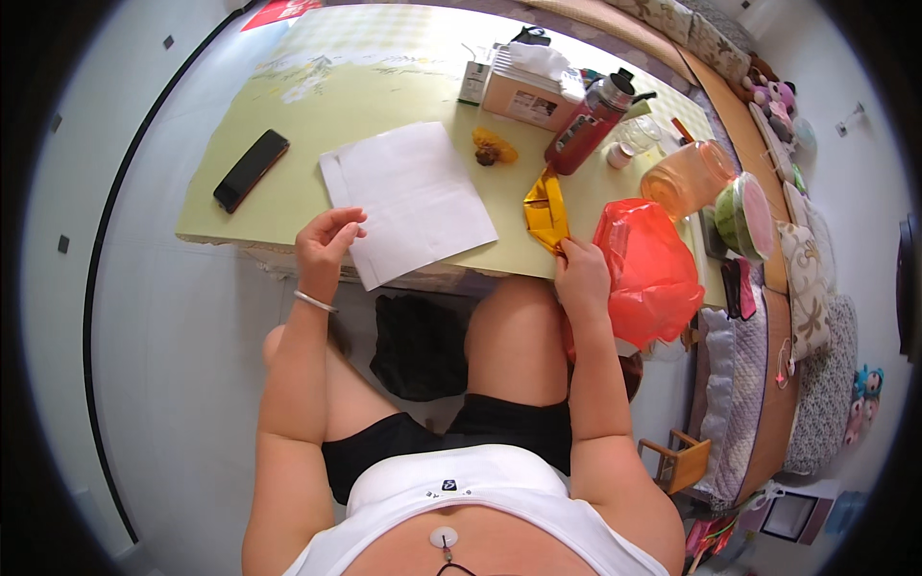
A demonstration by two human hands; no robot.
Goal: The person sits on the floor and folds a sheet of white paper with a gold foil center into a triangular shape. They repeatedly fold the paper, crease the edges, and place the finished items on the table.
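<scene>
My right hand (583,274) pinches the lower end of a folded gold foil paper piece (546,213) at the table's near edge. The foil piece is pointed at its top and bottom, with creased facets in the middle. My left hand (328,242) hangs over the left edge of a stack of white paper sheets (413,197), fingers loosely bent and apart, nothing in it. Right beside my right hand lies a crumpled red plastic bag (651,269) at the table's edge; what is in it I cannot tell.
On the yellow-green table (384,91) are a black phone (252,170), a tissue box (534,91), a red bottle (588,125), a small brown-yellow bundle (493,147), an orange-tinted jar (687,180) and a cut watermelon (743,218). A wooden stool (677,461) stands at the lower right.
</scene>
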